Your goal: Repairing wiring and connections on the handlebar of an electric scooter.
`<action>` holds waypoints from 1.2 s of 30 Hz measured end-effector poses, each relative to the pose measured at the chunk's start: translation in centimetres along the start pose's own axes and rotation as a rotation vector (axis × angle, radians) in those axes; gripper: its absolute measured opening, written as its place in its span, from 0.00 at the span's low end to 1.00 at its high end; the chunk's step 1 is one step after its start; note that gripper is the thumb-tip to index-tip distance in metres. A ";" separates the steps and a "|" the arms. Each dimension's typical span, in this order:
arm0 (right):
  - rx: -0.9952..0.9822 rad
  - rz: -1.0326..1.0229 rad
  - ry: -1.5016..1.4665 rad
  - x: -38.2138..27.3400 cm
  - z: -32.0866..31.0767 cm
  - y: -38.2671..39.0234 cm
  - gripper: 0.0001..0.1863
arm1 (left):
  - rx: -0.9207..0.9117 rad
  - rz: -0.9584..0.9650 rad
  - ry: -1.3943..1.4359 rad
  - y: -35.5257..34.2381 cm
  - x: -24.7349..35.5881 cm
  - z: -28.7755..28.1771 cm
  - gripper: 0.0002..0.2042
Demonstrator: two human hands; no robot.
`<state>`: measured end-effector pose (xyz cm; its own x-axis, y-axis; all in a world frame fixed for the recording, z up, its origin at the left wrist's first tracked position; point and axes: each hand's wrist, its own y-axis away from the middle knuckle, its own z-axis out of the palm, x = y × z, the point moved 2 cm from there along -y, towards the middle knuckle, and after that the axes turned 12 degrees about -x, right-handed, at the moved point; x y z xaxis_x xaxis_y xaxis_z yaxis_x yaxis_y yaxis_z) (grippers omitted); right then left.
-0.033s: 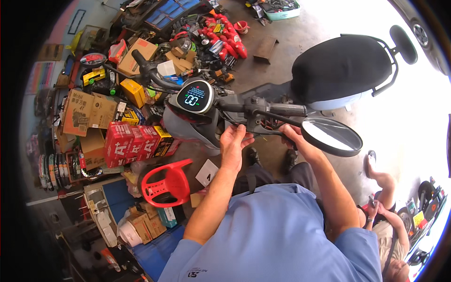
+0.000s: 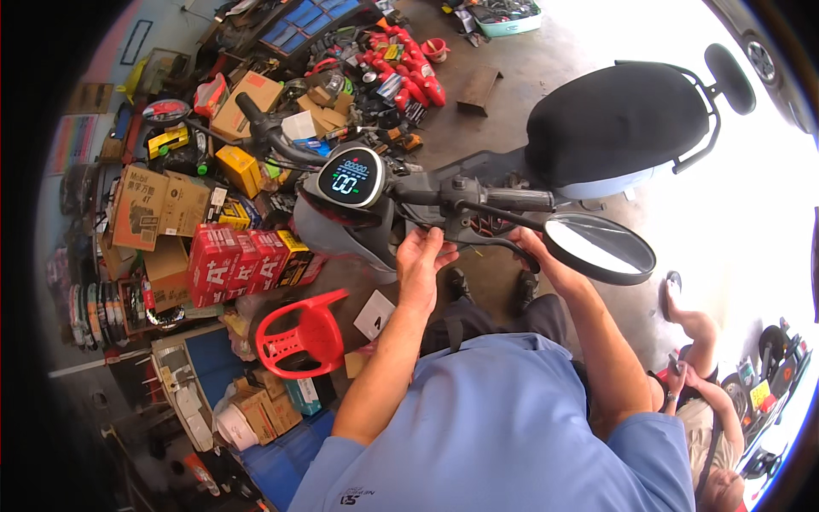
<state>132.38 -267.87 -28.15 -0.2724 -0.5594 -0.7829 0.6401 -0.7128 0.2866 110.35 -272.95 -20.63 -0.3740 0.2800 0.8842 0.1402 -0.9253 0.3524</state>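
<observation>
An electric scooter stands before me with its round lit dashboard [image 2: 350, 177] facing up. My left hand [image 2: 420, 260] is under the handlebar, beside the inner end of the brake lever. Its fingers are drawn together, and what they pinch is too small to make out. My right hand [image 2: 539, 256] grips the outer end of the black brake lever [image 2: 495, 242], just below the rubber handlebar grip [image 2: 520, 200]. Thin wires show between the lever and the handlebar. A round black mirror [image 2: 599, 247] partly covers the space above my right hand.
The black scooter seat [image 2: 618, 124] lies to the right. Red boxes [image 2: 226, 260] and cartons [image 2: 141, 205] are stacked at left, near a red plastic chair [image 2: 304, 334]. Red bottles [image 2: 409, 72] pile up beyond. Another person [image 2: 704, 418] sits at lower right.
The view has shifted slightly. My right hand's fingers sit a little lower, and more of the brake lever and a thin light-coloured wire show between my hands.
</observation>
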 end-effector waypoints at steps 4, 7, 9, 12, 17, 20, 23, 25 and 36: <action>0.250 -0.052 0.125 4.1 -6.0 2.8 0.12 | -0.017 0.001 -0.048 0.0 0.3 -0.1 0.06; 0.350 -0.042 0.227 8.3 -10.0 4.9 0.12 | -0.017 -0.001 -0.060 -0.3 0.6 0.3 0.06; 0.358 0.022 0.312 11.2 -11.5 5.5 0.12 | -0.010 -0.024 -0.091 -0.5 1.0 0.4 0.07; 0.356 0.376 0.360 15.8 -13.5 4.8 0.08 | -0.013 -0.014 -0.149 -0.4 0.9 0.0 0.06; 0.397 0.298 0.871 22.2 -14.3 1.7 0.09 | 0.017 -0.044 -0.102 2.2 -2.0 -4.5 0.08; 0.369 0.512 0.869 23.8 -12.9 0.6 0.10 | 0.126 -0.196 -0.110 6.0 -5.7 -9.7 0.08; 0.307 0.680 0.770 24.8 -9.6 -0.3 0.10 | 0.233 -0.329 -0.063 10.6 -10.3 -15.2 0.08; 0.316 0.701 0.717 26.3 -7.5 -0.8 0.09 | 0.258 -0.369 -0.025 13.5 -13.3 -18.5 0.08; 0.225 0.722 1.080 40.6 0.4 -4.5 0.12 | 0.375 -0.564 0.043 26.0 -25.9 -35.0 0.08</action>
<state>118.18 -287.49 -61.00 0.8518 -0.2989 -0.4303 0.2378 -0.5112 0.8259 91.55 -313.26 -45.09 -0.5181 0.6762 0.5238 0.2187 -0.4873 0.8454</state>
